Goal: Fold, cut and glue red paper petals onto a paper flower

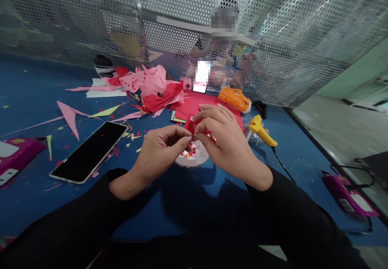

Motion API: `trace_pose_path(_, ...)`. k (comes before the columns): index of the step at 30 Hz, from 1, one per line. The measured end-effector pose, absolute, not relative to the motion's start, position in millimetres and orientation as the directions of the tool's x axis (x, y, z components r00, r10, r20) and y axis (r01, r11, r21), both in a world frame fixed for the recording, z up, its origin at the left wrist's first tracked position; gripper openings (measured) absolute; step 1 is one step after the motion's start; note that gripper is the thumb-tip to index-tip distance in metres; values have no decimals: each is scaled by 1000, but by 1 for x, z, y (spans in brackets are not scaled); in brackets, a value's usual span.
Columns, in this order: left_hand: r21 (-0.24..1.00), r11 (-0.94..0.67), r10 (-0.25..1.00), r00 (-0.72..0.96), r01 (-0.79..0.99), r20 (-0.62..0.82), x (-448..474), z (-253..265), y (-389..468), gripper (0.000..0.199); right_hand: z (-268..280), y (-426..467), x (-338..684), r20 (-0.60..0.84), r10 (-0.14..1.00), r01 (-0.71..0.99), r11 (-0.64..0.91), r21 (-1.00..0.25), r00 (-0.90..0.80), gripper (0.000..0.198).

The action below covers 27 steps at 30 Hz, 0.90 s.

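My left hand is closed in a pinch, thumb against forefinger. Its fingertips meet those of my right hand, which pinches too while its other fingers stretch out above. Whatever is between the fingertips is too small to make out. Just below them stands a white bowl holding small red, pink and yellow paper pieces. Directly behind the hands lie red paper sheets, with a small red piece partly hidden by my right fingers.
Pink and red paper scraps pile up behind. A dark phone lies at left; a lit phone leans on the perforated metal screen. At right are an orange packet, a yellow glue gun and a purple power strip.
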<state>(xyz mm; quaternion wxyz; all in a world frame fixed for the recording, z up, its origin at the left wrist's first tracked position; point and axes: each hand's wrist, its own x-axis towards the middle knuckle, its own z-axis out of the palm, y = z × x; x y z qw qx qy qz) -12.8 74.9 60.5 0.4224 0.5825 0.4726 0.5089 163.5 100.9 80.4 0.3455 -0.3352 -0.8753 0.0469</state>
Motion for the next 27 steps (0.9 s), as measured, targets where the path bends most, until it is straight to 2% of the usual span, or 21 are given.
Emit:
trace_pose_path(4,977,-200,980,40,75,197,-14,59,75,13,78,101,161,601,697,514,707,-486,-391,13)
trace_pose_path(7,978,-199,979,53,66,196,-13,59,74,14,75,99,158,613,712,482,693,-536,-342,12)
trace_pose_path(16,979,-193,981,32,70,191,-13,60,74,12,72,96,152,599,742,476,661,-580,-301,14)
trace_pose_path(27,980,-195,980,42,40,193,-14,60,74,11,74,96,152,595,742,488,661,-570,-310,14)
